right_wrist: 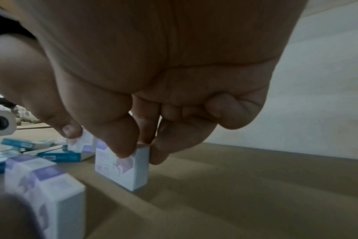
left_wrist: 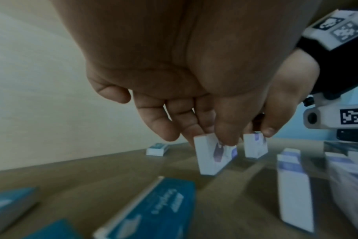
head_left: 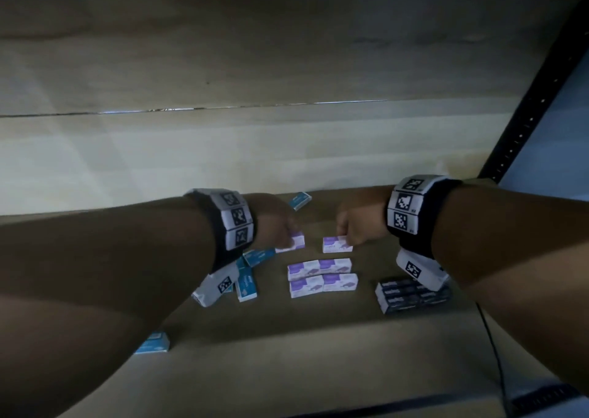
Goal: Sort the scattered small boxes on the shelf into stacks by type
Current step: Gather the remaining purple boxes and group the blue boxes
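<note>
My left hand [head_left: 280,226] pinches a white-and-purple box [head_left: 294,242] [left_wrist: 213,155] between thumb and fingers, its lower end on the shelf. My right hand [head_left: 353,223] pinches another purple box [head_left: 337,245] [right_wrist: 123,168] the same way, a short gap to the right of the first. Just in front of them sits a tidy group of purple boxes [head_left: 322,277]. Teal boxes [head_left: 251,271] lie scattered under my left wrist. A block of dark navy boxes [head_left: 411,295] sits at the right, partly hidden by my right wrist camera.
One teal box [head_left: 300,201] lies alone near the back wall [head_left: 223,150], another teal box [head_left: 153,342] near the shelf's front under my left forearm. A black perforated upright [head_left: 535,99] rises at the right. A thin cable [head_left: 497,354] runs over the brown shelf board [head_left: 318,338].
</note>
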